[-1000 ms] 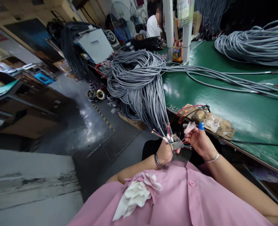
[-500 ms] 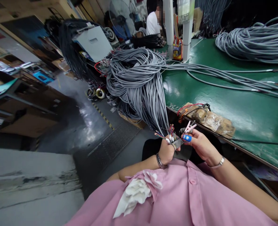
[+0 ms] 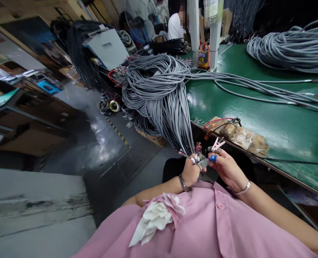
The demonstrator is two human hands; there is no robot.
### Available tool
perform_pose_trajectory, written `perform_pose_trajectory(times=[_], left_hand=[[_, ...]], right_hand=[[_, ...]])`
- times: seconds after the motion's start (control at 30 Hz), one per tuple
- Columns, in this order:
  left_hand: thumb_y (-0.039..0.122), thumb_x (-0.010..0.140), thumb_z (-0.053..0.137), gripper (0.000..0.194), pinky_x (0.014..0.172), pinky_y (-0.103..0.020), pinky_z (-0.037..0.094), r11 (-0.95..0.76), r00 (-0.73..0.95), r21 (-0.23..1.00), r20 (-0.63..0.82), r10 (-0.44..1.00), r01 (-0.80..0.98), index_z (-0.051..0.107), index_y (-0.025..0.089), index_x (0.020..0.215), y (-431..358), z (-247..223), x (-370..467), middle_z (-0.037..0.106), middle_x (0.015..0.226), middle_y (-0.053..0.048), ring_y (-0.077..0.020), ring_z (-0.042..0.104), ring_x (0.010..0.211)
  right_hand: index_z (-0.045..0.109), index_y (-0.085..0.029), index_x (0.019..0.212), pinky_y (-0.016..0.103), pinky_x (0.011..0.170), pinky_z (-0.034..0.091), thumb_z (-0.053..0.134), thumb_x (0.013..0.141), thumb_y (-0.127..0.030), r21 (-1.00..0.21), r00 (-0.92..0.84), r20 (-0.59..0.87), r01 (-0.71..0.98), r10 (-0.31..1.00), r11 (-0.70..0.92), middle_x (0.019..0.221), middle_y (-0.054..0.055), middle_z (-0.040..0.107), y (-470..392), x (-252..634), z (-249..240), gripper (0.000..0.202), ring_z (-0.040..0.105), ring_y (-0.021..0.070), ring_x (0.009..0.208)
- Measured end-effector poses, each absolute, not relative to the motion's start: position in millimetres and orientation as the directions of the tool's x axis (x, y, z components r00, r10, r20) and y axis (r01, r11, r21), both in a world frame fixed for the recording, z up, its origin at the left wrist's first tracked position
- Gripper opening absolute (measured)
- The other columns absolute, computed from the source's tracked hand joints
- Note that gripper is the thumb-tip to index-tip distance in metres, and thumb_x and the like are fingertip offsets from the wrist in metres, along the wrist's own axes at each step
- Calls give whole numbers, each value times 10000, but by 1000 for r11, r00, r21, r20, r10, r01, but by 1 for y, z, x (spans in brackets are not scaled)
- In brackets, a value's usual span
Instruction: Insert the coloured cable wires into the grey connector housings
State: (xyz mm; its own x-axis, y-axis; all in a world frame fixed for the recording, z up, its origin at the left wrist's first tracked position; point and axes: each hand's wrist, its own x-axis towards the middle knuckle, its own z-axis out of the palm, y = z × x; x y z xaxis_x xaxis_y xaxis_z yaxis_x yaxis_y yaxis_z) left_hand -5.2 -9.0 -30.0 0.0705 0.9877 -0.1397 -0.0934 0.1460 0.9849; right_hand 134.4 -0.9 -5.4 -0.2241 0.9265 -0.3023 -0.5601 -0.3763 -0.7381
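Note:
My left hand (image 3: pixel 192 171) is closed round the ends of several grey cables (image 3: pixel 172 118), whose stripped coloured wires (image 3: pixel 198 147) fan out above the fist. A grey wrap covers its thumb. Close beside it, my right hand (image 3: pixel 227 168) pinches at the thin wires, with blue tape (image 3: pixel 213 158) round one digit and a grey wrap on another. A pink clip-like thing (image 3: pixel 217 144) sticks up at the right fingertips; how it is held there is hidden. The cables hang down over the table's edge from a large heap.
On the green table (image 3: pixel 288 132) lie a worn wooden block (image 3: pixel 242 136) with red and black leads, a coil of grey cable (image 3: pixel 290 46), loose cables and a bright bag (image 3: pixel 203 56) by the white posts. A grey box (image 3: pixel 107 48) stands behind. A person (image 3: pixel 175 25) sits at the back.
My right hand has shifted slightly left and down, still pinching at the wires by the left fist. The coloured wire ends have moved a little; the left hand keeps its hold.

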Motion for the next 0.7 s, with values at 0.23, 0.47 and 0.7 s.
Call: perform_pose_trajectory(times=[0.23,0.47,0.7], left_hand=[[396,719,694,314,503,-239,348,146,167,988,-137,976,-45,545,152,588,-12,-24,-7,539,493,5,-98,470,472],[397,741,667,298,523,-239,371,126,80,988,-119,990,-88,558,153,609,-13,-26,-10,541,500,8,-98,482,482],[366,762,638,335,493,-235,339,89,67,968,-75,995,-236,518,154,531,-8,-19,-5,511,472,11,-84,453,456]], right_hand=[[611,-224,808,237,502,440,693,647,-137,-677,-146,-358,-639,922,-364,707,-31,596,6,135,-15,201,504,103,555],[634,-224,767,223,589,492,711,680,-175,-561,-125,-476,-719,870,-410,774,-15,652,16,157,-33,126,570,104,665],[674,-228,875,280,646,507,562,803,-570,-593,-307,-358,-655,882,-469,884,44,673,18,159,-29,367,609,161,745]])
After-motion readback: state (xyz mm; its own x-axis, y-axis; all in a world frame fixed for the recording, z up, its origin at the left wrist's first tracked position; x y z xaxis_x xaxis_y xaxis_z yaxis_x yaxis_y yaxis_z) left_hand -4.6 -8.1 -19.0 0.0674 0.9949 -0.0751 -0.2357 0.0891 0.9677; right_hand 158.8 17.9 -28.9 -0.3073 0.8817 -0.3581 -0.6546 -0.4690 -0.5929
